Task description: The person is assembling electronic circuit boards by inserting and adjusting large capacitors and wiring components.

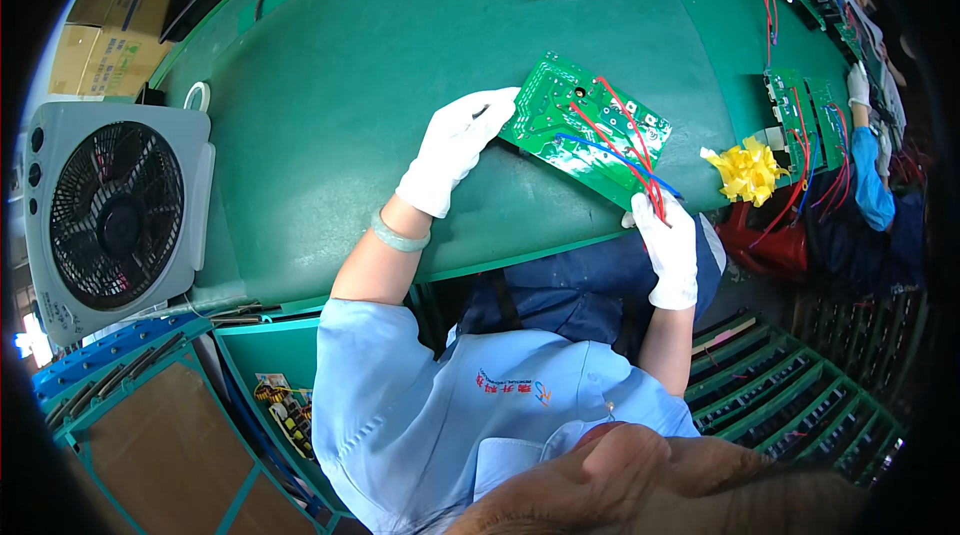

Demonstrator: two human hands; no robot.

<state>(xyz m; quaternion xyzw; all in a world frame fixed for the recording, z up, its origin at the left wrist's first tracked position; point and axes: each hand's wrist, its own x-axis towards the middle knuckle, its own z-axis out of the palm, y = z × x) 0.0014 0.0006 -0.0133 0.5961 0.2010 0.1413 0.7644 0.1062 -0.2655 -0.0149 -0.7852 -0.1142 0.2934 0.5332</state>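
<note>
Over a green table, the left hand has fingers clamped on the circuit board at left; the right hand pinches red wires by its near corner.

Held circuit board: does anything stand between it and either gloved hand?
Nothing visible stands between the left hand and the circuit board, which it holds at its left end. At the right hand, red wires cross the board's near corner.
</note>
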